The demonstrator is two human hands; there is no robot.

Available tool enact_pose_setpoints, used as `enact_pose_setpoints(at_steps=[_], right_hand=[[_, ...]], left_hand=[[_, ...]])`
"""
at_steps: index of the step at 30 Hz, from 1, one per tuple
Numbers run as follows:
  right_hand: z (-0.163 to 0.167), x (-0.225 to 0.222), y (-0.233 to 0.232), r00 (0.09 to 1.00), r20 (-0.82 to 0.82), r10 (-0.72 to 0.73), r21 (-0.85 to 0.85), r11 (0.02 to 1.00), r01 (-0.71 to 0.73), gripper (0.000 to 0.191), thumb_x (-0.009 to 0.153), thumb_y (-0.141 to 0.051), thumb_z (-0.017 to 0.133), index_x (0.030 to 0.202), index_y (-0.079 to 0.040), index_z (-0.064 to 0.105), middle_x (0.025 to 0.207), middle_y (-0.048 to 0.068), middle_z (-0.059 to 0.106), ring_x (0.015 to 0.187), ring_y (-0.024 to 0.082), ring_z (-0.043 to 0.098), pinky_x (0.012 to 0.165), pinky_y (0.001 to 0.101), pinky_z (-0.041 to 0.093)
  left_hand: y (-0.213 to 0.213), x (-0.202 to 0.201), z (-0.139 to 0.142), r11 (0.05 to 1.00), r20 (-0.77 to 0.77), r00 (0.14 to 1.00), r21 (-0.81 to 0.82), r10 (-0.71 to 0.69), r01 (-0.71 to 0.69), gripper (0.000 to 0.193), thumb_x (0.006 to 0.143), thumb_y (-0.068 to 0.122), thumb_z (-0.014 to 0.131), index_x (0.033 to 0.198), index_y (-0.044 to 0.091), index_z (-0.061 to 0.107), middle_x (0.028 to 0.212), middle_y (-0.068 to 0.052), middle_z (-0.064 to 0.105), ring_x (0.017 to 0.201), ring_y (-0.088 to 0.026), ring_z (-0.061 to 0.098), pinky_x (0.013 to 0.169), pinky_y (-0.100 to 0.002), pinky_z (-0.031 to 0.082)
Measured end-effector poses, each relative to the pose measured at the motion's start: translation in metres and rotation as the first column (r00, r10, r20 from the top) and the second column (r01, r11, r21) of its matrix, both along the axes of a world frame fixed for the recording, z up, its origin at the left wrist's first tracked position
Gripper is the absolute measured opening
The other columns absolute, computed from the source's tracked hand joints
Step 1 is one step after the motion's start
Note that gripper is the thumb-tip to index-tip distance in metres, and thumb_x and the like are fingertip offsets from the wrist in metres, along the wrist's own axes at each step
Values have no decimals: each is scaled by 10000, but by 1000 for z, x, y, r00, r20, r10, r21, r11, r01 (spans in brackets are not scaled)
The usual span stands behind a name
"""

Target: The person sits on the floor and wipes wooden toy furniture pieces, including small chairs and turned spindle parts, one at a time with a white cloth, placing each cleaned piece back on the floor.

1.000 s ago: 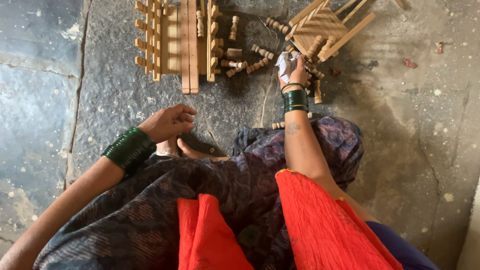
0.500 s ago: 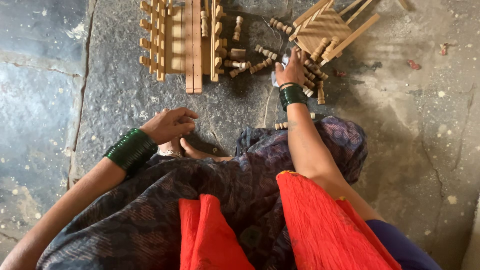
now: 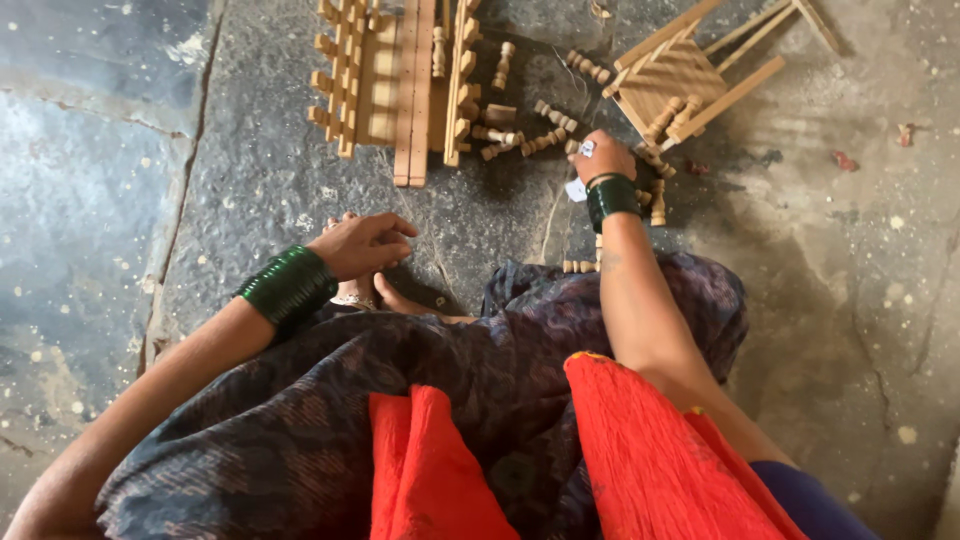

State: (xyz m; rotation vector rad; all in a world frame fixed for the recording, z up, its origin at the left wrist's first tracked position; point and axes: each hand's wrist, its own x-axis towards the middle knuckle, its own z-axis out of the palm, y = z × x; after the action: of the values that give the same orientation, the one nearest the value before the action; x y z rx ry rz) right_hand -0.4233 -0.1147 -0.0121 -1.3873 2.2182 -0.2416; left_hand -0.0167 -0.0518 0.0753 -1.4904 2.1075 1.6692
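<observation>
Since a second ago the right hand (image 3: pixel 601 157) has dropped from chest height onto the loose turned pegs (image 3: pixel 545 140), while the left hand (image 3: pixel 368 243), fingers loosely curled together on nothing, has kept resting on the foot (image 3: pixel 352 295). Going left to right across the stone floor (image 3: pixel 250 190) lie the slatted wooden frame (image 3: pixel 395 85), the scattered pegs, then the small wooden stool frame (image 3: pixel 680 85). Whether the right fingers are closed on a peg cannot be told; judging by the clutter, picking one peg by its middle would avoid scattering its neighbours.

1. A floor-level woodcraft workshop.
2. Rough grey stone floor (image 3: pixel 250 180) serves as the workbench.
3. Turned wooden pegs (image 3: pixel 545 125) lie scattered at the far side.
4. Part-built wooden frames (image 3: pixel 400 80) rest just beside them.
</observation>
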Motion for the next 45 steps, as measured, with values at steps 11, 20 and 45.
enact_pose_setpoints(at_steps=[11,20,45], right_hand=[[70,104,43,724,276,632,-652,677,-342,277,960,-202,774,1220,-167,685,1076,87,795,872,187,760,749,359,611],[44,126,58,435,594,677,-751,661,-2,402,1036,-354,698,1350,-145,560,1247,121,668,1033,220,726,796,337,669],[55,116,44,765,349,541,-852,522,20,129,1002,-138,547,1075,-149,653,1103,41,666,996,152,658,884,380,623]], left_hand=[[-11,-63,42,915,-195,918,-147,345,-375,594,832,320,795,1319,81,555,1235,-143,692,1022,-228,726,832,-364,603],[-18,-62,45,901,-211,889,-69,407,-428,382,873,161,758,1201,15,627,1075,-130,776,956,-199,773,891,-339,633],[-11,-70,28,938,-516,783,215,346,-273,649,1053,347,478,1607,54,312,911,-89,662,693,-124,692,631,-291,627]])
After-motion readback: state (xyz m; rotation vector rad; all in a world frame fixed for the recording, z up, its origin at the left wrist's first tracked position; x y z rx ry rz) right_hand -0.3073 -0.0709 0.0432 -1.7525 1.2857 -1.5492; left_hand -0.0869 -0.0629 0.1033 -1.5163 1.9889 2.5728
